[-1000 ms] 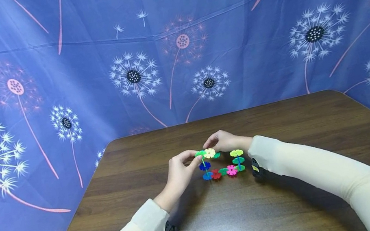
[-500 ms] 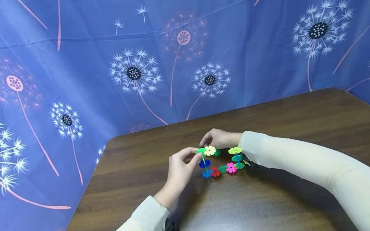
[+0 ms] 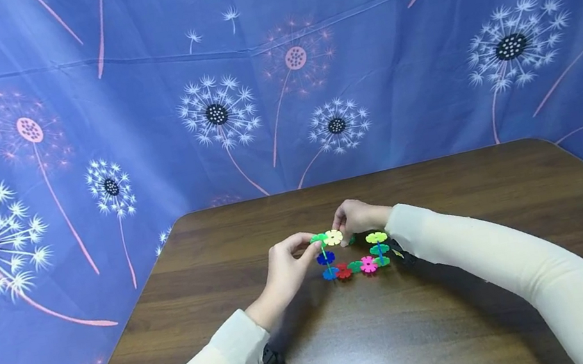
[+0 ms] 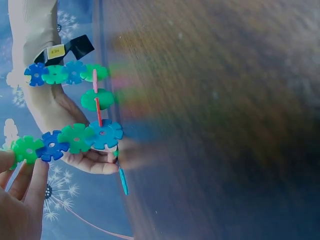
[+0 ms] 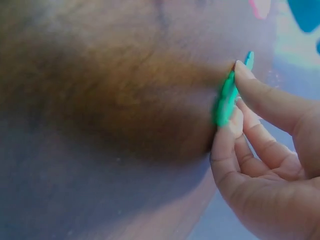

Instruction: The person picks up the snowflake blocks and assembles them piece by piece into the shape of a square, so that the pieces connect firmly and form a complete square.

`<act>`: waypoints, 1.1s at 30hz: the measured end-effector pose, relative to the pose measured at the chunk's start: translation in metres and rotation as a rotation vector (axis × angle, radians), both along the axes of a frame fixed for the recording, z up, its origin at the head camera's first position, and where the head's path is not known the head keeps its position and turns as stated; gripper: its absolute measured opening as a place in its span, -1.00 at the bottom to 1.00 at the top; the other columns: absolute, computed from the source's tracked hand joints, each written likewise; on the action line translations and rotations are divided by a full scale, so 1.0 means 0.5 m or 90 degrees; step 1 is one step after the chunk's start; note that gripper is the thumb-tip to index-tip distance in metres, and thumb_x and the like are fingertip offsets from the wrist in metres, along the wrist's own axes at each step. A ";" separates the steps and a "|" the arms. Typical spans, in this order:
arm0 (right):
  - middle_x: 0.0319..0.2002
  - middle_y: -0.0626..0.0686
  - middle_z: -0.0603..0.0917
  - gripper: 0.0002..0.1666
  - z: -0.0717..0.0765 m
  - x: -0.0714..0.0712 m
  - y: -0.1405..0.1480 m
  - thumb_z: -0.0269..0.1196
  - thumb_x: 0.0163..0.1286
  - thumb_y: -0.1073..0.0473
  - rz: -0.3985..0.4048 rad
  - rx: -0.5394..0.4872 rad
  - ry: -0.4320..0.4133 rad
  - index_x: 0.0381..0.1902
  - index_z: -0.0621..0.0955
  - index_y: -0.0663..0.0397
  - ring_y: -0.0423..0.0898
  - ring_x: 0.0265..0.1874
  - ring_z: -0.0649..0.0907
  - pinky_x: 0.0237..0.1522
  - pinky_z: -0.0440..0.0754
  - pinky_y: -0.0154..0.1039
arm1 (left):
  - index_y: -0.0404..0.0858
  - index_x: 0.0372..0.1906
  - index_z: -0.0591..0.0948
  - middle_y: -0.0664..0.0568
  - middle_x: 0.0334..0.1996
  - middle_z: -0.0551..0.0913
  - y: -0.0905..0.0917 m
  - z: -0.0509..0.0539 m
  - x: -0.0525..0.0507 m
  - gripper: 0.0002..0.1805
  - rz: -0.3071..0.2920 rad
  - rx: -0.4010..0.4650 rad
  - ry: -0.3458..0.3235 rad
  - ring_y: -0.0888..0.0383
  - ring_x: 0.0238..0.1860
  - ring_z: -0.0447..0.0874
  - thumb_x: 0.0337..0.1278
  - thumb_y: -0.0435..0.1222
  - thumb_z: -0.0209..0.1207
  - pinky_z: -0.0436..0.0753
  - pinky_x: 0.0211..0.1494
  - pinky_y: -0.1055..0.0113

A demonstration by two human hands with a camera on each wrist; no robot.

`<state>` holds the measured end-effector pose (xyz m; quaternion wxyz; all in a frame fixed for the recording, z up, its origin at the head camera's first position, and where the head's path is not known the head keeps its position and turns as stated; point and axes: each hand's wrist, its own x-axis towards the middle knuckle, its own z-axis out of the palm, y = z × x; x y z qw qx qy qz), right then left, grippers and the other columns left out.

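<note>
A U-shaped frame of interlocking plastic flower discs (image 3: 368, 265) stands on the table, in blue, red, green, pink and yellow. My left hand (image 3: 283, 269) pinches the green disc (image 4: 27, 149) at the top of its left column, beside a pale yellow disc (image 3: 333, 238). Behind that yellow disc is my right hand (image 3: 361, 216). In the right wrist view its thumb and fingers pinch a green flower disc (image 5: 226, 100) edge-on, with a teal disc (image 5: 249, 60) just beyond. Whether these two discs are joined I cannot tell.
The brown wooden table (image 3: 425, 340) reaches back to a blue dandelion-print cloth (image 3: 398, 59). A black wrist camera (image 3: 402, 253) on the right wrist sits close behind the frame's right column (image 3: 379, 250).
My right hand first moved left behind the frame, then came slightly back right, its fingers now partly covering the green disc beside the yellow one. The left hand keeps its hold.
</note>
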<state>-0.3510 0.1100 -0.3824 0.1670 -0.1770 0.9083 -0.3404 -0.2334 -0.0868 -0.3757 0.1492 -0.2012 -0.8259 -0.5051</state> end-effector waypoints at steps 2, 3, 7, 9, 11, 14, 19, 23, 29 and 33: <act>-0.52 -0.02 0.57 -0.69 0.003 0.004 0.002 0.55 -0.05 0.30 -0.003 0.013 0.019 -0.32 0.67 0.20 -0.17 -0.49 0.48 -0.35 0.53 -0.33 | -0.29 -0.24 0.72 -0.08 -0.32 0.77 0.001 0.002 0.000 -0.88 0.000 -0.002 -0.001 0.06 -0.26 0.77 0.17 -0.32 0.29 0.71 -0.14 0.33; -0.54 -0.03 0.57 -0.70 0.002 0.005 0.003 0.54 -0.03 0.30 -0.005 0.015 0.024 -0.33 0.67 0.20 -0.18 -0.50 0.48 -0.36 0.53 -0.33 | -0.28 -0.24 0.72 -0.08 -0.32 0.77 0.001 0.002 -0.001 -0.88 0.001 -0.003 -0.002 0.07 -0.26 0.76 0.16 -0.32 0.29 0.70 -0.14 0.36; -0.57 0.01 0.61 -0.81 0.002 0.014 0.009 0.49 0.04 0.34 -0.008 -0.006 0.028 -0.38 0.68 0.22 -0.18 -0.62 0.53 -0.49 0.62 -0.30 | -0.27 -0.24 0.72 -0.06 -0.31 0.77 0.003 0.003 -0.004 -0.88 0.001 -0.014 0.000 0.09 -0.24 0.76 0.17 -0.31 0.29 0.69 -0.14 0.41; -0.55 0.06 0.65 -0.87 0.000 0.019 0.016 0.44 0.09 0.38 -0.010 -0.039 0.007 -0.39 0.68 0.25 -0.16 -0.64 0.59 -0.52 0.66 -0.26 | -0.27 -0.23 0.72 -0.06 -0.30 0.77 0.003 0.003 -0.004 -0.88 -0.001 -0.016 0.001 0.08 -0.23 0.76 0.18 -0.31 0.29 0.69 -0.13 0.41; -0.51 0.13 0.68 -0.91 0.000 0.025 0.023 0.40 0.12 0.41 -0.015 -0.082 -0.018 -0.39 0.68 0.29 -0.10 -0.63 0.66 -0.49 0.70 -0.22 | -0.27 -0.23 0.72 -0.06 -0.30 0.77 0.003 0.003 -0.003 -0.88 -0.002 -0.017 0.002 0.07 -0.22 0.76 0.18 -0.31 0.28 0.69 -0.13 0.40; -0.47 0.15 0.69 -0.90 0.006 0.039 0.034 0.37 0.15 0.44 -0.017 -0.134 -0.030 -0.33 0.69 0.33 -0.03 -0.49 0.73 -0.35 0.74 -0.16 | -0.27 -0.23 0.72 -0.07 -0.29 0.77 0.003 0.003 -0.001 -0.87 -0.001 -0.020 0.005 0.07 -0.21 0.76 0.18 -0.31 0.29 0.69 -0.12 0.38; -0.48 0.08 0.72 -0.87 0.035 0.074 0.048 0.39 0.14 0.41 -0.025 -0.180 -0.015 -0.30 0.71 0.30 0.08 -0.40 0.75 -0.24 0.73 -0.05 | -0.26 -0.23 0.72 -0.05 -0.29 0.77 0.004 0.004 0.000 -0.87 0.000 -0.024 0.009 0.07 -0.20 0.76 0.18 -0.30 0.29 0.70 -0.13 0.37; -0.50 0.09 0.74 -0.85 0.065 0.100 0.056 0.40 0.13 0.39 -0.018 -0.223 -0.006 -0.31 0.70 0.34 0.14 -0.42 0.74 -0.20 0.71 0.04 | -0.26 -0.23 0.72 -0.05 -0.28 0.77 0.006 0.004 -0.002 -0.88 0.003 -0.016 0.004 0.06 -0.19 0.76 0.18 -0.31 0.28 0.70 -0.12 0.35; -0.50 0.09 0.74 -0.84 0.095 0.132 0.064 0.41 0.12 0.39 0.000 -0.235 0.013 -0.31 0.69 0.32 -0.06 -0.51 0.73 -0.24 0.73 -0.05 | -0.29 -0.24 0.71 -0.08 -0.29 0.77 0.009 0.001 -0.002 -0.88 0.004 -0.011 0.022 0.03 -0.18 0.76 0.18 -0.33 0.28 0.70 -0.13 0.34; -0.49 0.09 0.75 -0.83 0.102 0.149 0.068 0.41 0.10 0.39 0.000 -0.233 0.018 -0.30 0.69 0.29 -0.11 -0.51 0.73 -0.32 0.71 -0.20 | -0.28 -0.25 0.72 -0.06 -0.30 0.77 0.010 0.000 -0.001 -0.89 0.009 -0.011 0.025 0.05 -0.18 0.75 0.16 -0.32 0.29 0.70 -0.15 0.37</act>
